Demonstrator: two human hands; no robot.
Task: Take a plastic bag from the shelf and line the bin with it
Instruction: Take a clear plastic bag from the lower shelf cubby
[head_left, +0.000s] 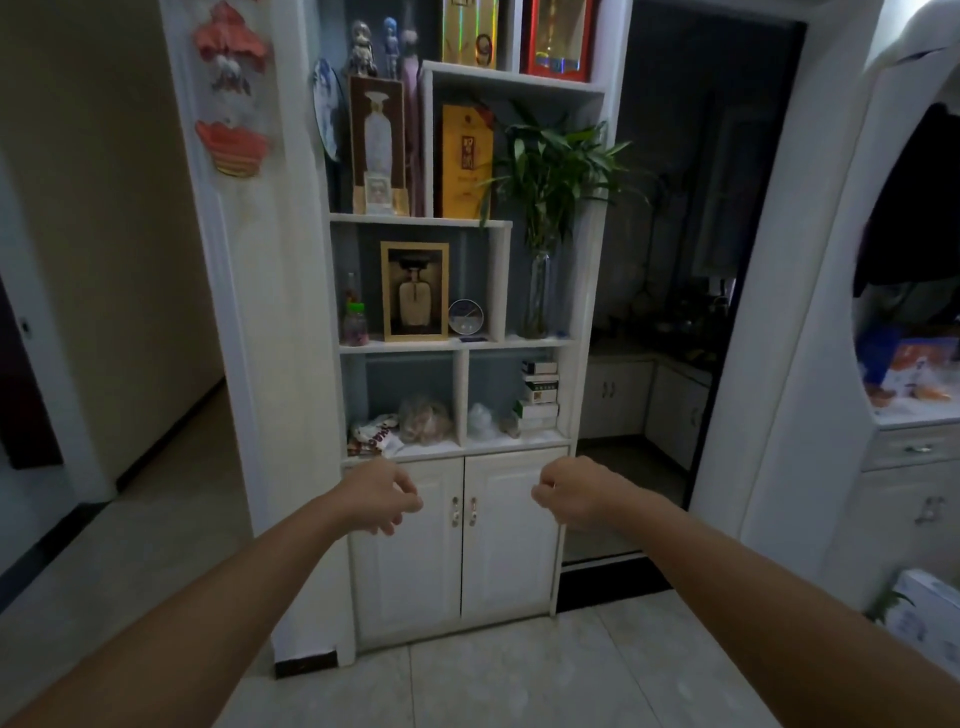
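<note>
A tall white shelf unit (457, 345) stands straight ahead. Its lowest open compartments hold plastic bags: a printed white-and-red bag (375, 435) and a clear bag with brownish contents (425, 420) on the left, a small clear bag (480, 420) on the right. My left hand (382, 493) and my right hand (569, 493) are stretched out in front of the cabinet doors, just below that shelf. Both hands are empty, fingers loosely curled and apart. No bin is in view.
Two shut white cabinet doors (460, 540) sit under the shelf. A plant in a glass vase (540, 291), boxed bottles, a small clock and stacked boxes fill the shelves. A dark kitchen doorway (670, 312) opens on the right, a hallway on the left. Tiled floor lies below.
</note>
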